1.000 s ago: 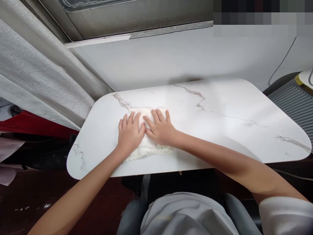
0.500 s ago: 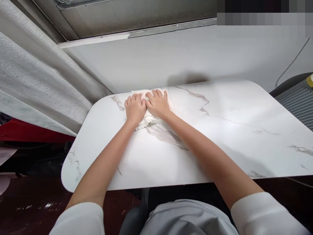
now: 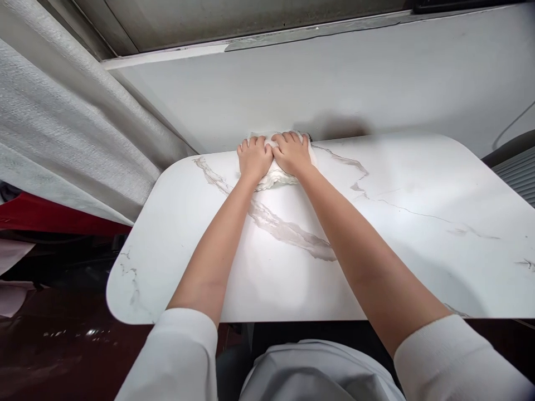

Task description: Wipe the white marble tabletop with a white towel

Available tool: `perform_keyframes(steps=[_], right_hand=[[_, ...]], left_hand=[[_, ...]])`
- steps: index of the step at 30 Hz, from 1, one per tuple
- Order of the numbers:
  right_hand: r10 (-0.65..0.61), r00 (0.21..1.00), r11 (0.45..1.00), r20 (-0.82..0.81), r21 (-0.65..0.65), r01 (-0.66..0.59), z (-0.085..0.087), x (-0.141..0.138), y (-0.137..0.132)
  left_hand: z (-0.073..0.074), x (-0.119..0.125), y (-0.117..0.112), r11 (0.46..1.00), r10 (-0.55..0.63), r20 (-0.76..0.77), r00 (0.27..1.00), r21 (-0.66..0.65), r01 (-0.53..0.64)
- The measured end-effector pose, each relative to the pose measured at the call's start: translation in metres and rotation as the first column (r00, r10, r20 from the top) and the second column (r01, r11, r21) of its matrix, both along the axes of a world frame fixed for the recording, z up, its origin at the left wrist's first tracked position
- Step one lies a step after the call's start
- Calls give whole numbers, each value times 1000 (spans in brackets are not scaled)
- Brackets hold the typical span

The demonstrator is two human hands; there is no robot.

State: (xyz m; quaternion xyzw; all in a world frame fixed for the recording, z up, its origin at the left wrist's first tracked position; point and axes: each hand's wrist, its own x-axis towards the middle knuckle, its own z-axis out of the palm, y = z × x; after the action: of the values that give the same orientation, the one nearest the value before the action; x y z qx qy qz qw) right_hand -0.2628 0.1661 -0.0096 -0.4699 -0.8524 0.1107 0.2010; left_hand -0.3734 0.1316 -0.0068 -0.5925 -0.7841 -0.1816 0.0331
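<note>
White marble-pattern table (image 3: 376, 239) with grey veining fills the view, its far edge set against a pale wall (image 3: 334, 83); a grey curtain (image 3: 62, 139) hangs at the 10 o'clock side, and dark floor with red fabric (image 3: 42, 220) lies at 9 o'clock. Both arms are extended fully toward 12 o'clock. The left hand (image 3: 253, 159) and right hand (image 3: 293, 153) lie side by side, palms down and fingers spread flat, pressing on a white cloth (image 3: 273, 177) at the far edge of the table, just beside the wall. Neither hand is closed around the cloth; each is flattened on top of it, thumbs nearly touching. The cloth is bunched beneath the palms, with only its near fringe and a strip between the hands visible. This flat two-hand press appears to spread load across the cloth and keep it in full contact with the surface. Compared with one second earlier, the cloth and both hands have travelled from the near-centre of the table toward 12 o'clock, reaching the far edge; half a second earlier they were partway there. A long grey vein that the cloth covered one second earlier is now exposed behind the forearms. White sleeves (image 3: 451, 356) now show at the bottom of the view.
</note>
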Motion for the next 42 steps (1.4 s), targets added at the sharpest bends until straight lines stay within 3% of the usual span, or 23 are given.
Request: perform_keyframes(steps=[11,21,26,33,42], right_hand=[[-46,999,999,6,11,46,-2,35,4],[-70,997,997,42,35,68,-2,54,-22],[-33,996,999,80,25,31,-1,65,-56],[82,992,995,100,50,-87,6,87,-126],[158,975,985,154,50,-168,7,127,-204]], left_hand=[[-4,37,4,999,-24,-15,1000,44,24],[-1,55,-22,997,-75,-44,996,3,76],[1,61,-59,991,-119,-97,988,-66,113],[12,77,-136,976,-209,-272,939,-122,181],[25,96,-214,891,-445,-338,829,-259,373]])
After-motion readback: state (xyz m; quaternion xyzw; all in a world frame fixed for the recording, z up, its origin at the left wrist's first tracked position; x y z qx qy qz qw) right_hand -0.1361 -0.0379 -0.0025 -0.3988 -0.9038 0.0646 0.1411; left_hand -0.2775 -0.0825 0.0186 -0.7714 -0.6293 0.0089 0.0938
